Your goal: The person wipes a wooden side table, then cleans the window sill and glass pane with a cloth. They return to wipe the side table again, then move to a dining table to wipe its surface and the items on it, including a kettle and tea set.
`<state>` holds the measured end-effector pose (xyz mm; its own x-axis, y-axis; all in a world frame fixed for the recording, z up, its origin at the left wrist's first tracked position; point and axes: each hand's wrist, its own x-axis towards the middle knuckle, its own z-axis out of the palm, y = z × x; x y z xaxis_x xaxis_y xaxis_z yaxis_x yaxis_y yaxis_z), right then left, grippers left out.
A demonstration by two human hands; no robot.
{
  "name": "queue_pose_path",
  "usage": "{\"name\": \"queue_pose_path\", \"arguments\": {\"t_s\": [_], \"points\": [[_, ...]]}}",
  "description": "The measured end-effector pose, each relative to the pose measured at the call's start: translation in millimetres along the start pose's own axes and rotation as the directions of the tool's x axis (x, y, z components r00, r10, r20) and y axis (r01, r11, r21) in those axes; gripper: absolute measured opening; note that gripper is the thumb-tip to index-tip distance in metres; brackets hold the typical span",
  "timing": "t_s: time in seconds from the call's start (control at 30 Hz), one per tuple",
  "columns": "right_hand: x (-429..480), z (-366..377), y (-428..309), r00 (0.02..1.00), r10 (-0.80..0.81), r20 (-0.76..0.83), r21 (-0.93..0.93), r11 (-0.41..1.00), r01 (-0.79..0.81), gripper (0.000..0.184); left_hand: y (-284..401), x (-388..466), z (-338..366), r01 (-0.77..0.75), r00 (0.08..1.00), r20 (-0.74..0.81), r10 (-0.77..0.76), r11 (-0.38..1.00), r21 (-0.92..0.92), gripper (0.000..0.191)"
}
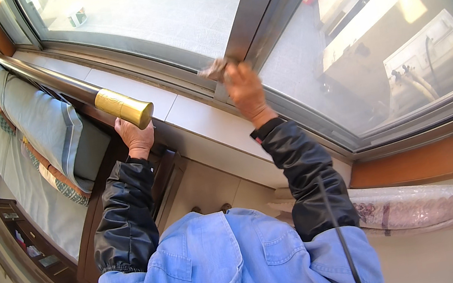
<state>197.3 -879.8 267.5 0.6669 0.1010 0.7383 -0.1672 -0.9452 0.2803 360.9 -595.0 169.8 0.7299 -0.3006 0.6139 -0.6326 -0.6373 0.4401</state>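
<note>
My right hand is closed on a brownish-grey cloth, which touches the lower end of the upright metal frame between two window panes; hand and cloth are slightly blurred. My left hand is beside the gold-coloured end cap of a dark bed rail. Its fingers are partly hidden behind the cap, so whether they grip it cannot be told. Black sleeve covers reach from both wrists up the forearms. Under the window frame runs a white tiled sill.
A bed with grey pillows stands at the left, a dark wooden cabinet beyond it. A dark bedside unit is near my left forearm. Plastic-wrapped bundle lies at the right. A cable hangs over my right sleeve.
</note>
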Motion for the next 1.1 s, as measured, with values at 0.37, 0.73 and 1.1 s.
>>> {"name": "queue_pose_path", "arguments": {"t_s": [0.37,0.73,1.1], "points": [[-213,-11,-12,0.842,0.394,0.368,0.077,0.890,-0.450,0.024,-38,-10,30,0.047,0.983,0.182,-0.022,0.990,-0.132,0.031],[-250,-31,-6,0.656,0.706,0.267,-0.201,0.707,-0.678,0.024,-12,-8,16,0.161,0.977,0.142,-0.160,0.987,0.002,0.029],[-157,0,-76,0.787,0.425,0.448,0.104,0.849,-0.518,0.030,9,4,-2,0.095,0.970,0.224,-0.093,0.995,0.003,0.026]]}}
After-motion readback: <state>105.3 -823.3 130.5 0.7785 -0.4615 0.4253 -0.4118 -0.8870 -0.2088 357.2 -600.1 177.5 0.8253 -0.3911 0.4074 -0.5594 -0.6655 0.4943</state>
